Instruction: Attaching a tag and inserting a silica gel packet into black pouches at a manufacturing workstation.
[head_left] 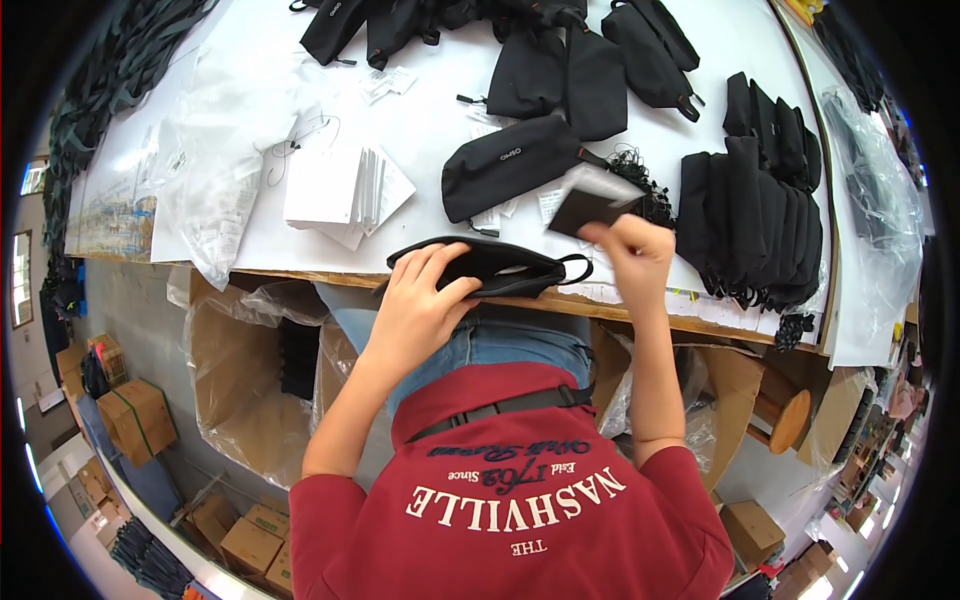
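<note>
- Gripping the open black pouch [490, 268] at the near edge of the white table [430, 130], the left hand [415, 310] was curled over the pouch's left end, fingers hooked into the mouth.
- Just right of that pouch and a touch beyond it, the right hand [632, 252] was closed in a pinch on a dark card [583, 210], held up off the table.
- The pouch's long axis ran left to right along the table edge; the card sat above its right end, so the right hand was the nearer one to the loop at that end.
- Beyond the pouch lay another zipped black pouch [508, 162], tilted.
- Left of the held pouch sat a stack of white tags [335, 188].
- Right of it stood a row of black pouches [750, 225], packed upright.
- Farthest from it, more black pouches [560, 60] were scattered.
</note>
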